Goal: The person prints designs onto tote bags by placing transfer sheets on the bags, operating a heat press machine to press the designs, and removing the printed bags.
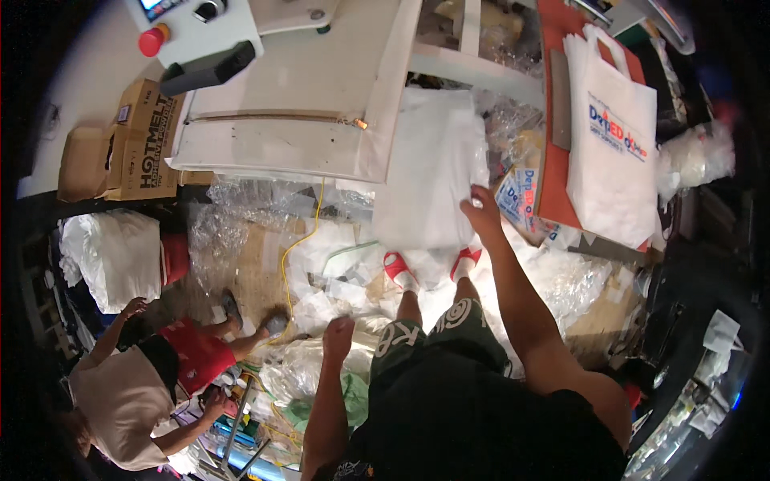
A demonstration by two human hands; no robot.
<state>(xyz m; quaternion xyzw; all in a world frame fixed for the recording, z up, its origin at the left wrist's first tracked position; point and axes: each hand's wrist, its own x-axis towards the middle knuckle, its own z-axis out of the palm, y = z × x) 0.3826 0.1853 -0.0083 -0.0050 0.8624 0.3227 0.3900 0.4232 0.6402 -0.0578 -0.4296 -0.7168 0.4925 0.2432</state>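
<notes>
Hanging at the upper centre of the frame, between the machine and the red board, the white sheet ran down to just above the slippers. The right hand was at its lower right edge, perhaps because that free side was the easiest to reach without leaning over the machine. On the red board, at the upper right, the bags lay in a pile with their handle holes toward the top of the frame, presumably so that they kept one direction and could be counted or lifted together.

The right arm stretched up from the lower right, nearly straight, with the wrist turned so that the fingers pointed left, toward the sheet. They looked partly curled, with a small white patch among them; whether they pinched the sheet or only touched it, I could not tell. The left arm was bent, its forearm rising from the lower centre, and the left hand hung well apart from the sheet. Its fingers seemed folded in, though blur hid how tightly, and nothing showed in them. That hand was probably kept low for balance.
</notes>
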